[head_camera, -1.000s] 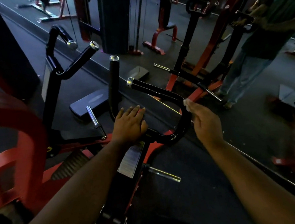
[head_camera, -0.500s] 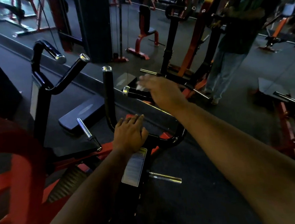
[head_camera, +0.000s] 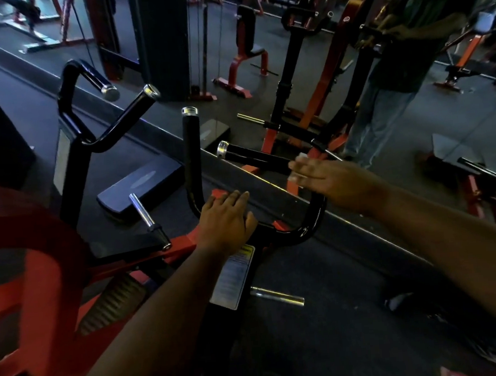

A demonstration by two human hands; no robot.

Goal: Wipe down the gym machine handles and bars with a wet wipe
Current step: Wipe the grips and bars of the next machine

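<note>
Right hand [head_camera: 334, 184] over the angled grip bar [head_camera: 256, 157], just right of the upright handle [head_camera: 192, 150]; wipe [head_camera: 298, 169] pinched in the fingers, white edges showing above and below them, pressed on or at the bar — blurred, contact not certain. Left hand [head_camera: 225, 219] laid flat, fingers fairly straight, on the curved black bar [head_camera: 312, 224] at the foot of the upright handle, holding nothing. Wipe judged light, limp, damp; best bunched under the fingertips and wrapped part-way round the tube. Bars judged rigid steel, glossy paint likely slick when wet; foam-looking sleeves on the grips likely to drag more; chrome end caps [head_camera: 223, 148] smooth. Left hand's bracing point judged sound. Label [head_camera: 233, 278] below the left hand, just under the upright handle's base: white with yellow header, print too small and dim to read. No brand legible anywhere.
</note>
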